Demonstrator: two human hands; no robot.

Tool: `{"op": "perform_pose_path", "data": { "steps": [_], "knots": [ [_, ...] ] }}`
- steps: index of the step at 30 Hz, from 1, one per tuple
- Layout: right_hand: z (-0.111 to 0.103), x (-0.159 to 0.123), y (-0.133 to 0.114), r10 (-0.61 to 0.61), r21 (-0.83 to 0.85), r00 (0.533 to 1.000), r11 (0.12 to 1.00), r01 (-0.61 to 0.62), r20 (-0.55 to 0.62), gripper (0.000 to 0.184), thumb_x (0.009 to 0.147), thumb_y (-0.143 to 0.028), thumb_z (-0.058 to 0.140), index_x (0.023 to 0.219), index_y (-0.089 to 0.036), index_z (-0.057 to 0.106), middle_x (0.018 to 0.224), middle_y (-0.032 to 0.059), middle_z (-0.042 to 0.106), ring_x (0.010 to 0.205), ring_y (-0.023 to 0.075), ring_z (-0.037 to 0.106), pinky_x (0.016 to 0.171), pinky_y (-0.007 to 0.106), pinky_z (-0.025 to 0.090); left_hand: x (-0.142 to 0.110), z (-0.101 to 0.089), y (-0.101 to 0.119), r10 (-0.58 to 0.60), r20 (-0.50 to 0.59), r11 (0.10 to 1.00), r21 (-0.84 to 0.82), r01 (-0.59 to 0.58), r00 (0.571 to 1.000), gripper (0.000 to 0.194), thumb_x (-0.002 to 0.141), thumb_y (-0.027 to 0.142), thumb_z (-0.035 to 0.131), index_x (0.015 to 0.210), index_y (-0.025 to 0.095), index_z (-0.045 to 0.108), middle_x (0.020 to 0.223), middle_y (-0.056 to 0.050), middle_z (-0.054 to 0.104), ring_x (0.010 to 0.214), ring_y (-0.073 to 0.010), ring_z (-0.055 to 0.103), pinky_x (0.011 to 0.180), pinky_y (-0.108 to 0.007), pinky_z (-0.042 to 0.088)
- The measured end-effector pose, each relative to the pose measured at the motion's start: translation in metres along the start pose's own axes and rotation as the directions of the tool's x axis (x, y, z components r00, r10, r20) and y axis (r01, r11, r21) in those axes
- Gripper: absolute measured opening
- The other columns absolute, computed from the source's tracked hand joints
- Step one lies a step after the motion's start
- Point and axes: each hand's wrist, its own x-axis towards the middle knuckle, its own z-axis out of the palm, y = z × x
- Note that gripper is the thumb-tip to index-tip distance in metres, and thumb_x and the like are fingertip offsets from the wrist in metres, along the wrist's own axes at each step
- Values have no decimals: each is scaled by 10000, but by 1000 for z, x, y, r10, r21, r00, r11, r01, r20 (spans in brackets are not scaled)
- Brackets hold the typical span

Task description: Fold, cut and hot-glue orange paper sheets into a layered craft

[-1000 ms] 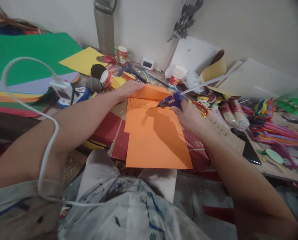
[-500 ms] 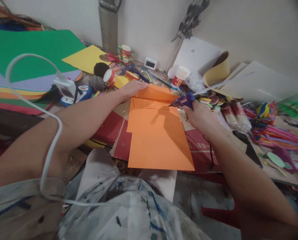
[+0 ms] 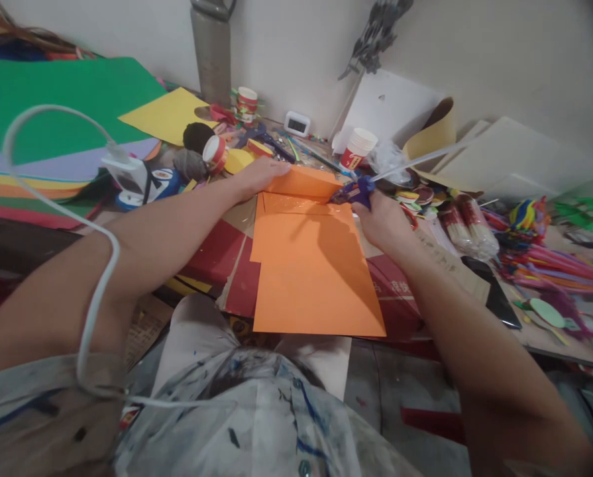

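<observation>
An orange foam or paper sheet (image 3: 316,278) lies in front of me, overhanging the near table edge. My left hand (image 3: 264,175) pinches the raised far flap (image 3: 311,177) of the orange piece at its left end. In my right hand (image 3: 383,215) is a blue hot glue gun (image 3: 354,192), with a clear glue stick (image 3: 415,161) sticking out of its back. Its nozzle points left, at the crease under the flap. Shiny strands of glue run along the strip below the crease. The fingers of my right hand are partly hidden behind the gun.
Stacked coloured sheets (image 3: 67,106) and a power socket with a white cable (image 3: 112,252) are on the left. Paper cups (image 3: 358,149), a small clock (image 3: 297,124) and a grey bottle (image 3: 211,56) stand behind. Bundled sticks (image 3: 468,228), a phone (image 3: 492,291) and pipe cleaners (image 3: 554,262) lie right.
My right hand has moved the glue gun left and slightly up along the crease. My left hand keeps its hold on the flap.
</observation>
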Motion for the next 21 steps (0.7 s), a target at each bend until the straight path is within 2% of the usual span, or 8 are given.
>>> {"op": "perform_pose_path", "data": {
  "steps": [3,7,11,14,17,21],
  "knots": [
    [-2,-5,3,30,0,1000,1000,-30,-3,402,1040,-335,489,1278,-79,686,1204,256,750,1177,404,703,983,466,519,0,0,0,9,-21,1000,29,-8,1000,453,854,558,697,977,135,799,1122,-145,806,1142,-340,715,1091,-476,542],
    [-4,-19,-21,-58,55,997,997,55,48,357,1048,-348,493,1235,-117,690,1160,223,758,1117,377,721,946,432,528,0,1,-1,33,-12,999,12,-32,999,465,853,580,691,989,151,807,1128,-132,813,1161,-345,716,1084,-459,551],
    [-5,-28,-40,-94,85,992,993,87,80,338,1046,-346,474,1182,-130,694,1138,209,764,1056,361,730,901,416,539,0,1,0,30,-15,999,33,-30,999,421,870,577,690,941,180,813,1108,-103,819,1176,-328,711,1088,-408,535],
    [-5,-28,-34,-109,91,992,991,102,68,340,1036,-353,475,1183,-139,695,1137,204,767,1065,367,725,910,430,539,-1,0,1,50,-1,998,47,-50,999,424,882,561,681,963,166,812,1154,-116,810,1167,-320,707,1116,-414,511],
    [-7,-26,-20,-70,34,996,997,68,49,355,1029,-359,481,1203,-137,697,1144,210,766,1092,383,718,921,446,537,-2,1,1,46,-5,999,11,-46,999,432,870,565,706,985,160,806,1143,-126,807,1156,-328,706,1112,-429,513],
    [-11,-26,-8,-5,-3,999,1000,5,48,362,1029,-357,488,1195,-119,705,1140,230,765,1094,393,717,914,441,533,-2,2,2,10,-49,1000,7,-9,999,354,877,522,712,885,180,804,1095,-108,804,1152,-330,706,1079,-406,527]
  ]
}}
